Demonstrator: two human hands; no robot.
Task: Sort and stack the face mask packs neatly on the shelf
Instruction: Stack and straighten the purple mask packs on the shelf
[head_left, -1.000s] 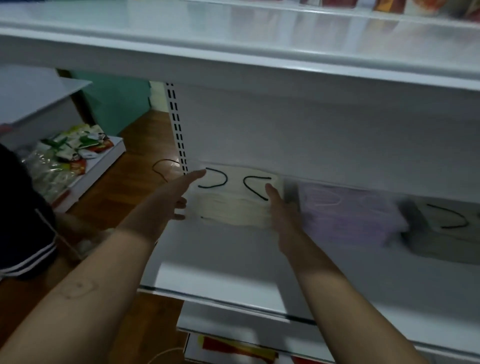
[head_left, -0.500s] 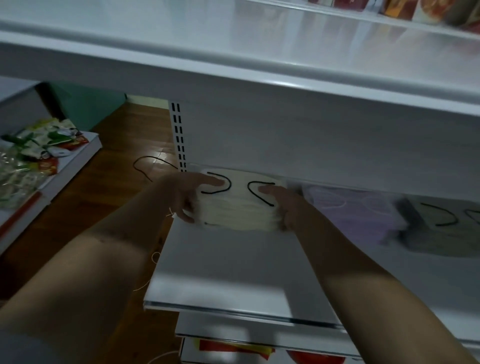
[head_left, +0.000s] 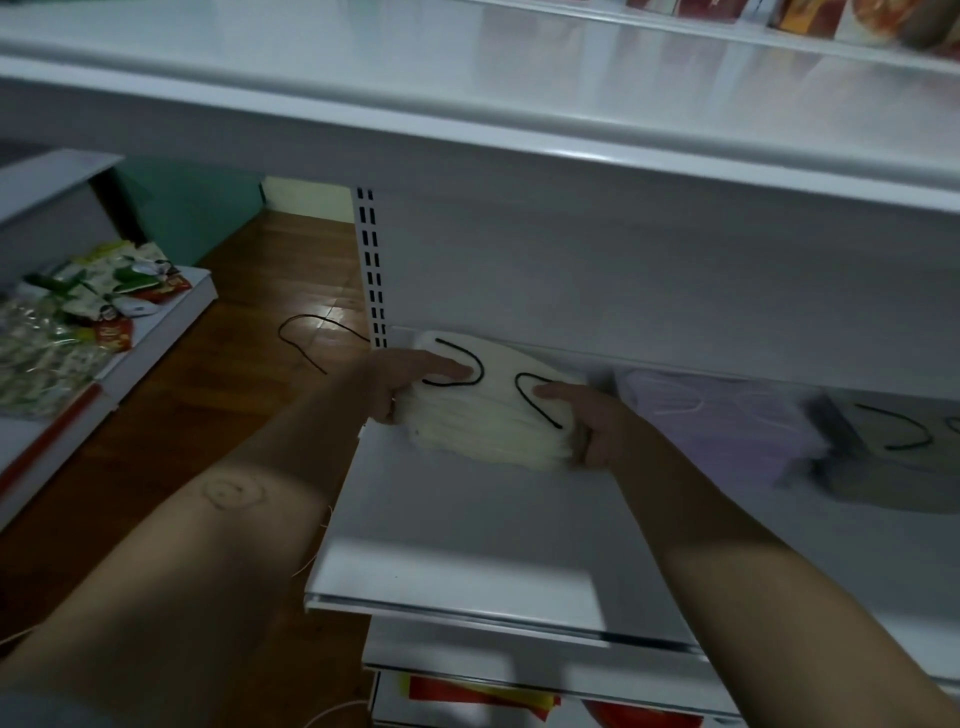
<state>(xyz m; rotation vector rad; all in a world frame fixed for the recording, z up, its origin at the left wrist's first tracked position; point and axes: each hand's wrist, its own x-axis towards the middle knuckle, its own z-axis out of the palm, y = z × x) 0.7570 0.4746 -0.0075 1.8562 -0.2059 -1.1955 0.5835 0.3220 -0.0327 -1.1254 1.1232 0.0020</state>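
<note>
Both hands grip one cream face mask pack (head_left: 488, 423) from its two ends. The left hand (head_left: 410, 382) curls round the left end with a finger laid on top. The right hand (head_left: 595, 423) clasps the right end the same way. Black ear loops (head_left: 462, 366) show on the pack's top face.

Below the front edge of the white shelf (head_left: 467, 551), a lower shelf holds red packets (head_left: 467, 696). The cream pack is near the shelf's back left corner, close to the back edge; I cannot tell whether it rests on the shelf or is lifted off it. Just to its right along the back edge lies a purple mask pack (head_left: 727, 431), blurred. Beyond that, toward the right edge, sits a grey pack (head_left: 893, 457) with black loops.

A slotted upright (head_left: 371, 270) rises at the back left corner. An upper shelf (head_left: 467, 104) spans overhead. Off to the left, a black cord (head_left: 306, 338) lies on the wooden floor (head_left: 208, 405), and snack packets (head_left: 78, 312) cover a low shelf.
</note>
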